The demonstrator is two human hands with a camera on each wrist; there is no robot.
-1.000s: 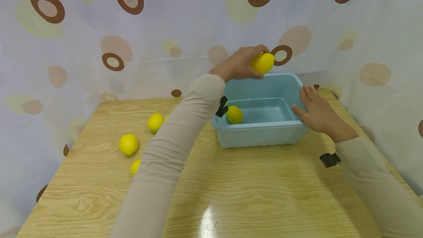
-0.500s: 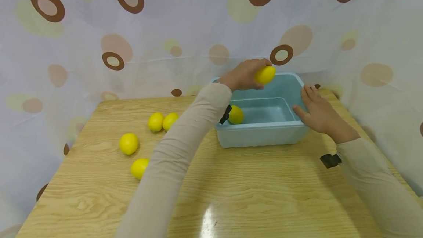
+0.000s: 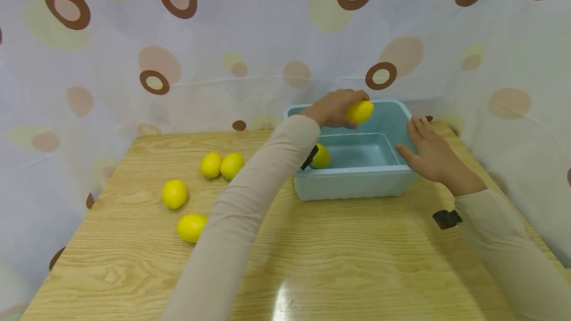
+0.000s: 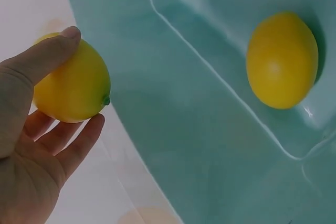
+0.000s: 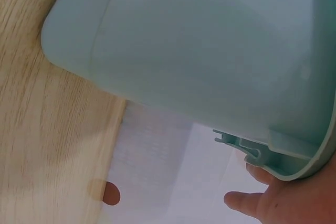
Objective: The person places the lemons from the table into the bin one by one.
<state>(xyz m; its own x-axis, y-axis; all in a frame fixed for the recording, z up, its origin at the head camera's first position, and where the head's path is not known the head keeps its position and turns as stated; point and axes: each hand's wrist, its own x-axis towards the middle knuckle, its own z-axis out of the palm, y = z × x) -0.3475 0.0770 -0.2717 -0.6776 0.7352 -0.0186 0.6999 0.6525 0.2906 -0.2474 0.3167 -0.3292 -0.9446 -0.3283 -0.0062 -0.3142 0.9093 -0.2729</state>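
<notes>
My left hand (image 3: 334, 108) holds a yellow lemon (image 3: 360, 111) over the back part of the light blue plastic bin (image 3: 357, 185). In the left wrist view, the thumb lies on top of that lemon (image 4: 73, 85) and the other fingers are beneath it. Another lemon (image 4: 282, 60) lies on the bin's floor, partly hidden by the left wrist strap in the head view. On the bin's right rim rests my right hand (image 3: 430, 155), its fingers fairly straight. The right wrist view shows its fingertips just beyond the rim, beside the bin's outer wall (image 5: 184, 51).
Several lemons sit on the wooden table (image 3: 111, 241) to the left: a touching pair (image 3: 232, 166), a single lemon (image 3: 174, 194), and a nearer lemon (image 3: 192, 228) partly covered by the left sleeve. A patterned cloth (image 3: 263, 28) hangs behind the table and along its sides.
My left hand has lowered the lemon toward the bin and shifted slightly right. More of the table lemons show beside the sleeve. The right hand stays on the rim.
</notes>
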